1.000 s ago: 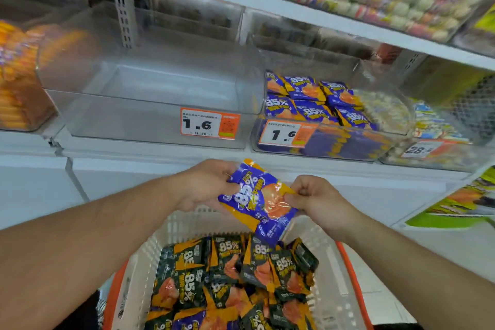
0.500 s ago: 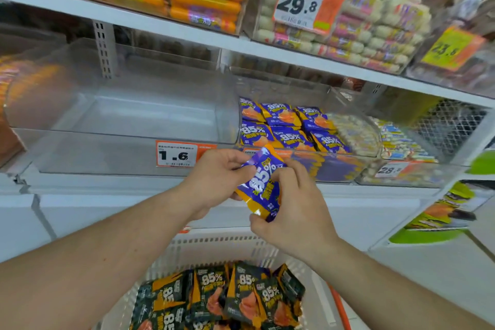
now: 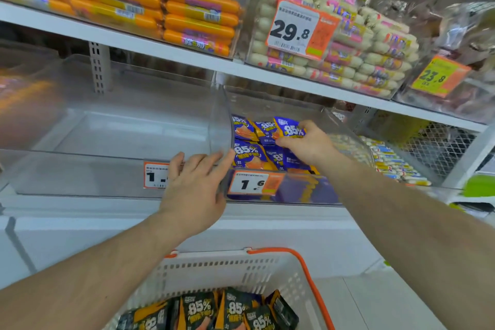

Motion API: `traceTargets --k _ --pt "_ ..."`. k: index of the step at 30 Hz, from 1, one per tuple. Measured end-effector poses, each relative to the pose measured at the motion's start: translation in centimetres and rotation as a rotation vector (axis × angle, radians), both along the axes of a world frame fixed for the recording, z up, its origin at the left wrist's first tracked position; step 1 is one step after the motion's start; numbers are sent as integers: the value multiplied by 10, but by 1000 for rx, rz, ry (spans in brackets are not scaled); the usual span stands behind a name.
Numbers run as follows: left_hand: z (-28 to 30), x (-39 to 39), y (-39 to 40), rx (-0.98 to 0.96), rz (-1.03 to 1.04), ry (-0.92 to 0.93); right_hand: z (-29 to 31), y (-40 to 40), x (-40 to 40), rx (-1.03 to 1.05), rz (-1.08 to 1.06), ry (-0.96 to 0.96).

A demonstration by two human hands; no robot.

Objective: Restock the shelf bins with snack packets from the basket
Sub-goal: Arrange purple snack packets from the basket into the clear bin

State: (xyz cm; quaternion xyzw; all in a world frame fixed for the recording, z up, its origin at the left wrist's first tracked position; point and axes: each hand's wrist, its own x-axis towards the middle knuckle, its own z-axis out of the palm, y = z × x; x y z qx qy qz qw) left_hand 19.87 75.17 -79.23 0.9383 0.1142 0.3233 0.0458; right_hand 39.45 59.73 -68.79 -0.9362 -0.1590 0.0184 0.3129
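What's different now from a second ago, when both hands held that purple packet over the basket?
The right hand has carried the purple packet up into the right bin and grips it there among the others. The left hand has let go and now rests on the front edge of the empty bin. The dark packets lie in the basket as before.

clear plastic bin [image 3: 345,126], glossy packets [image 3: 247,154]
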Motion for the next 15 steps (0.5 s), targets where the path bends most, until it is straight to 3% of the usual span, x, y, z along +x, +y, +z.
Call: traceTargets --k 10,15 --pt "-6 -1 0 129 22 12 -22 10 7 -388 95 129" --pt "-6 0 -3 141 46 23 -15 8 -3 -449 154 158"
